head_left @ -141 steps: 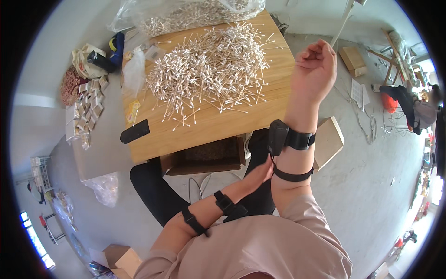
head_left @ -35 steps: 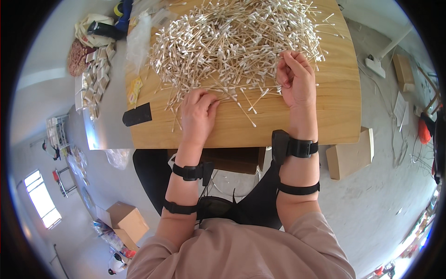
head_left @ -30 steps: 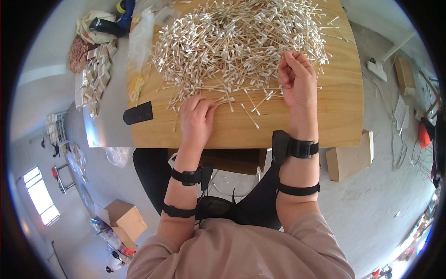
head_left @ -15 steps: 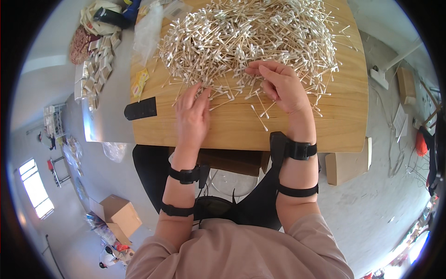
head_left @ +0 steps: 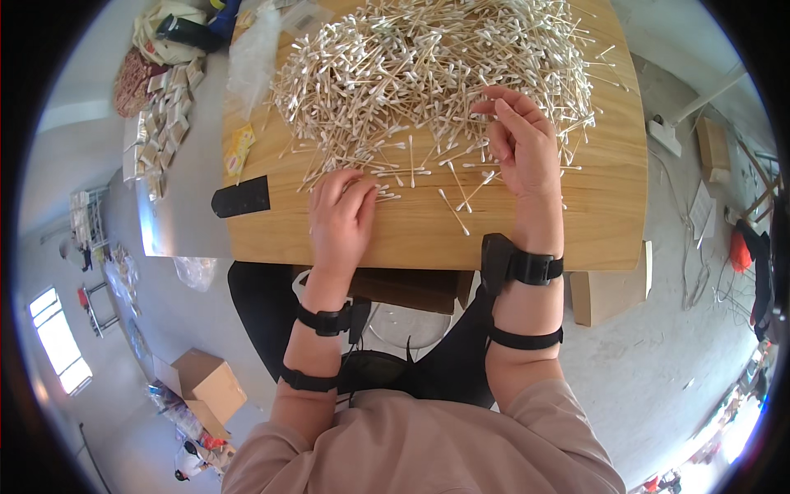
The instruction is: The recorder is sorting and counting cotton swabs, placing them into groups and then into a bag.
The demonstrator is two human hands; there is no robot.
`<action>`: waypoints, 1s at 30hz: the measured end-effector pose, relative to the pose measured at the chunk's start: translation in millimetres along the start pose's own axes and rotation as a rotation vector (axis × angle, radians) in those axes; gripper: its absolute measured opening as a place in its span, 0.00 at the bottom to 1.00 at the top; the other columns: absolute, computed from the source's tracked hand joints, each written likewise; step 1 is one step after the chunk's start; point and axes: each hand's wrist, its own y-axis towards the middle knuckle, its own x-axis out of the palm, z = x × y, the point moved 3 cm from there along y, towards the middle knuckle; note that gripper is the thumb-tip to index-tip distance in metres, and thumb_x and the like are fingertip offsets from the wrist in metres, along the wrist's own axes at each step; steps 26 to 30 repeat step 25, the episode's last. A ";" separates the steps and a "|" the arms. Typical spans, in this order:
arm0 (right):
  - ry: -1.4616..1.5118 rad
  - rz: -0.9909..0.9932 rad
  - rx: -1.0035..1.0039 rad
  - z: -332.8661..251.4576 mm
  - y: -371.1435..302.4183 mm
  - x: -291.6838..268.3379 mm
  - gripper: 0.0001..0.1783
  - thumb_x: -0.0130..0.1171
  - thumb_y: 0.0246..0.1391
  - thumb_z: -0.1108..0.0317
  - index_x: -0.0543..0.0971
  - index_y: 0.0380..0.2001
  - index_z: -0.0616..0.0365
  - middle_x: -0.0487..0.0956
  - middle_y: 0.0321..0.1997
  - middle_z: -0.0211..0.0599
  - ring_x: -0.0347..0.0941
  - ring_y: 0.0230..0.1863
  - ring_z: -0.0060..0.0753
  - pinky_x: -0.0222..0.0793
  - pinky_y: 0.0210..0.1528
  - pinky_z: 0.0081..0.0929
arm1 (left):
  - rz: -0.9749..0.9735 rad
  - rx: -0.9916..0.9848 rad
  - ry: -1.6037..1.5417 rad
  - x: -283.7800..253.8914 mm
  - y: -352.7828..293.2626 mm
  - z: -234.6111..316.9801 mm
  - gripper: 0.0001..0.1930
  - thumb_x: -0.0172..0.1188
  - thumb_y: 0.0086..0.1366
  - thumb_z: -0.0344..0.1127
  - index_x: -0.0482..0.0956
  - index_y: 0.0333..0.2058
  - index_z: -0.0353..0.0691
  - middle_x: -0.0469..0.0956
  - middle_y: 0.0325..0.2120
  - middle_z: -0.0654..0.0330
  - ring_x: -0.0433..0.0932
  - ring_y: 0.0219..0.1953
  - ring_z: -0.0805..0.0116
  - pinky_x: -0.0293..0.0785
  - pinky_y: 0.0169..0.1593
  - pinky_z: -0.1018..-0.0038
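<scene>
A large heap of white-tipped cotton swabs (head_left: 411,74) with wooden sticks covers the far part of the wooden table (head_left: 428,239). At the heap's near left edge, my left hand (head_left: 341,216) is closed around a few cotton swabs, whose white tips stick out to the right of its fingers. My right hand (head_left: 527,148) hovers at the heap's right near side. Its fingers are loosely bent and apart, and nothing shows between them. Several loose cotton swabs (head_left: 454,212) lie on the wood between the two hands, some crossed.
Left of the heap lie a clear plastic bag (head_left: 253,62), a yellow packet (head_left: 239,150) and a black flat strip (head_left: 241,198). Small packs (head_left: 169,115) are piled on the pale surface beside the table. Cardboard boxes (head_left: 212,387) stand on the floor.
My left hand has drawn back toward me and closed on some swabs. My right hand has moved farther away and slightly right, over the heap.
</scene>
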 end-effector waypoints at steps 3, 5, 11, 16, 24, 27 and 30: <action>0.088 -0.054 0.026 0.7 -0.5 -3.4 0.11 0.51 0.60 0.73 0.75 0.43 0.66 0.80 0.32 0.39 0.56 0.13 0.12 0.46 0.14 0.12 | 0.040 0.081 -0.034 18.7 25.7 27.2 0.07 0.66 0.49 0.28 0.79 0.29 0.40 0.74 0.32 0.60 0.73 0.38 0.58 0.67 0.43 0.62; 0.165 -0.029 0.052 -1.3 -2.5 -1.9 0.09 0.52 0.60 0.71 0.75 0.40 0.64 0.78 0.27 0.35 0.55 0.13 0.12 0.45 0.14 0.12 | 0.065 0.104 -0.010 31.9 41.8 42.3 0.08 0.68 0.47 0.29 0.78 0.27 0.40 0.73 0.30 0.61 0.72 0.37 0.58 0.66 0.41 0.62; 0.174 0.034 0.051 -2.6 -2.2 -5.3 0.08 0.52 0.60 0.69 0.76 0.37 0.63 0.76 0.26 0.33 0.55 0.13 0.12 0.44 0.14 0.12 | -0.005 -0.005 0.004 53.9 59.2 52.7 0.08 0.69 0.46 0.30 0.77 0.22 0.40 0.72 0.29 0.61 0.72 0.37 0.57 0.66 0.41 0.64; 0.192 0.038 0.039 -4.8 -2.2 -11.1 0.08 0.53 0.60 0.69 0.76 0.37 0.63 0.76 0.25 0.33 0.55 0.13 0.12 0.43 0.14 0.12 | -0.065 -0.044 0.023 52.6 52.4 48.2 0.06 0.68 0.47 0.29 0.78 0.21 0.39 0.73 0.29 0.59 0.73 0.37 0.56 0.67 0.40 0.63; 0.216 0.043 0.038 -5.3 -4.2 -10.3 0.08 0.53 0.60 0.69 0.76 0.36 0.63 0.77 0.25 0.33 0.55 0.12 0.13 0.44 0.13 0.13 | -0.174 0.022 0.084 45.0 51.6 45.4 0.04 0.67 0.48 0.28 0.79 0.23 0.37 0.75 0.28 0.55 0.75 0.35 0.54 0.70 0.40 0.63; 0.217 0.044 0.034 -6.7 -4.1 -11.4 0.08 0.53 0.60 0.69 0.76 0.36 0.63 0.77 0.25 0.33 0.55 0.12 0.13 0.44 0.13 0.13 | -0.206 0.022 0.091 46.7 50.9 44.8 0.04 0.67 0.48 0.28 0.80 0.23 0.38 0.75 0.28 0.54 0.75 0.35 0.54 0.70 0.40 0.63; 0.217 0.044 0.034 -6.7 -4.1 -11.4 0.08 0.53 0.60 0.69 0.76 0.36 0.63 0.77 0.25 0.33 0.55 0.12 0.13 0.44 0.13 0.13 | -0.206 0.022 0.091 46.7 50.9 44.8 0.04 0.67 0.48 0.28 0.80 0.23 0.38 0.75 0.28 0.54 0.75 0.35 0.54 0.70 0.40 0.63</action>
